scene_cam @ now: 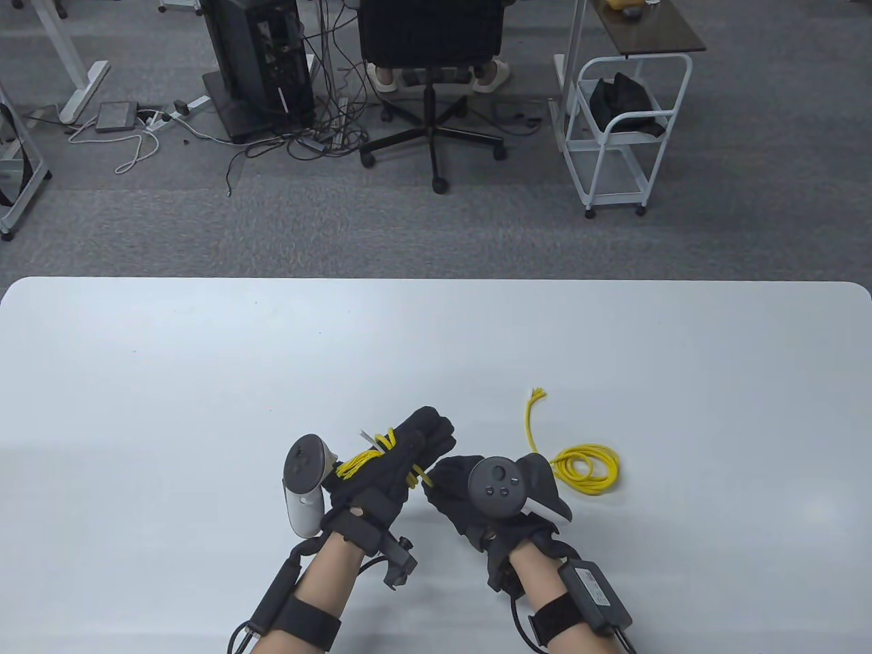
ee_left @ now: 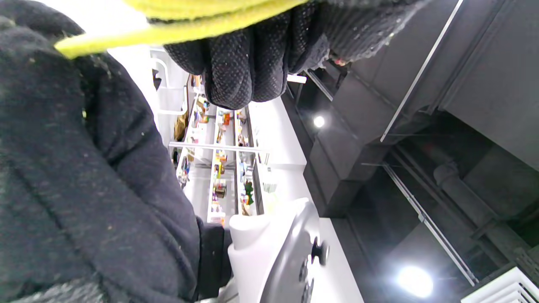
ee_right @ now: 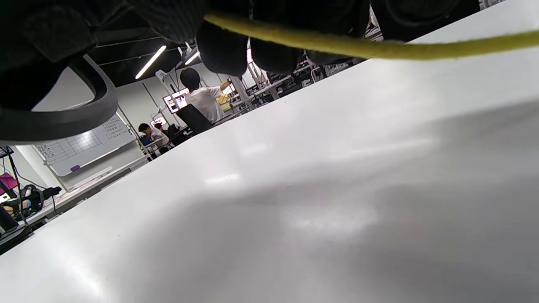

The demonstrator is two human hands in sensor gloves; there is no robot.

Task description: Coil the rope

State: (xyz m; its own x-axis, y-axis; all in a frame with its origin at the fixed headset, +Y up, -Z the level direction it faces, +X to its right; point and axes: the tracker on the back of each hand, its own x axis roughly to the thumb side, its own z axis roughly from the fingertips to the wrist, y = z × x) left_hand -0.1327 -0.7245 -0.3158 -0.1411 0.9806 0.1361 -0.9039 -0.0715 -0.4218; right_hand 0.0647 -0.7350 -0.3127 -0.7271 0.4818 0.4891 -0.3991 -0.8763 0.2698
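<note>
A thin yellow rope runs across the white table [scene_cam: 204, 381]. Several turns of it [scene_cam: 361, 462] are wound around my left hand [scene_cam: 402, 456], which has a white tag sticking out by the wrap. In the left wrist view the rope [ee_left: 189, 25] crosses the gloved fingers [ee_left: 236, 67]. My right hand [scene_cam: 456, 490] sits just right of the left and holds the strand [scene_cam: 421, 475] leading from the wrap; in the right wrist view the strand [ee_right: 337, 46] passes under its fingers [ee_right: 223, 50]. To the right lies a small loose coil [scene_cam: 587, 470] with a frayed free end [scene_cam: 537, 394].
Beyond the table's far edge the floor holds an office chair [scene_cam: 430, 61], a white wire cart [scene_cam: 623, 129] and a computer tower [scene_cam: 259, 61] with cables. A tracker rides on each hand, white on the left [scene_cam: 303, 490] and dark on the right [scene_cam: 495, 487].
</note>
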